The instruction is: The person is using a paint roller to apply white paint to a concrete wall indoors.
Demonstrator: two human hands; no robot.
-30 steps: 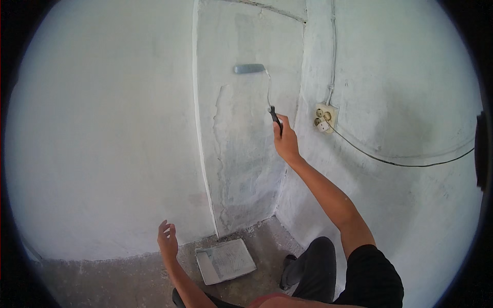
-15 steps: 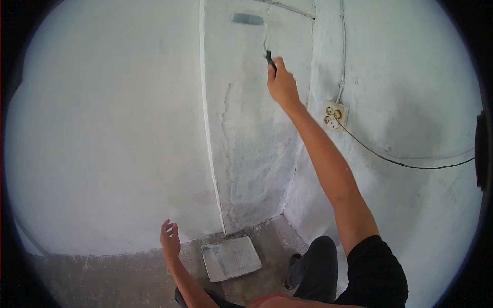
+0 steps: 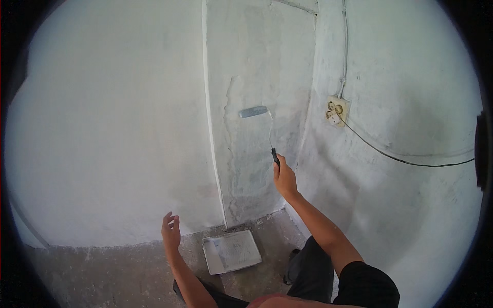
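Note:
My right hand (image 3: 285, 177) grips the dark handle of a paint roller (image 3: 253, 112). Its grey-white sleeve lies flat against the narrow wall panel (image 3: 262, 61) in the corner, about mid-height. My left hand (image 3: 171, 232) hangs free low on the left, fingers loosely curled and apart, holding nothing, above the concrete floor. A white paint tray (image 3: 231, 251) sits on the floor just right of that hand, at the foot of the panel.
White-painted walls surround the corner. A wall socket (image 3: 336, 111) with a black cable (image 3: 411, 160) running right is on the right wall, with a thin pipe above it. My dark-trousered legs and a shoe (image 3: 292, 267) are at the bottom. The floor (image 3: 102, 272) is bare grey concrete.
The roller went up the panel to near the top, then came down to mid-height. My right arm lowered with it. The left hand stayed low beside the tray.

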